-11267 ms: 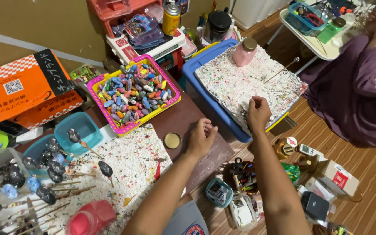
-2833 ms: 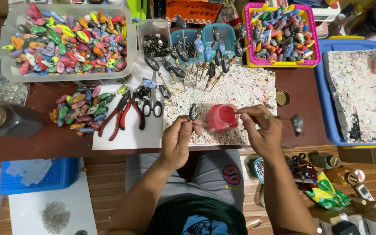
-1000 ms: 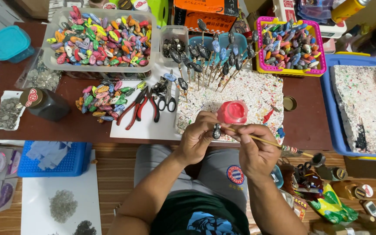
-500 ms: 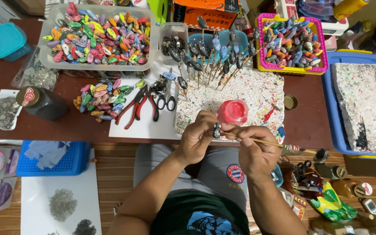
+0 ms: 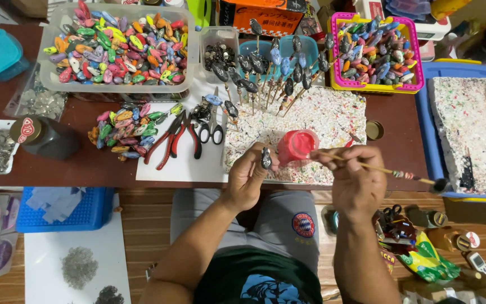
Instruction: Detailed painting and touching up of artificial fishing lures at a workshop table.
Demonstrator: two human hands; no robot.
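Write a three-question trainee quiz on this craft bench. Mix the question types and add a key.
1. True or false: the left hand holds a small dark oval piece on a stick.
2. The brush in the right hand has its tip at: A) the red paint jar; B) the scissors; C) the pink basket.
3. Fill in: the red-handled pliers lie on a white ____.

Key: 1 true; 2 A; 3 sheet.
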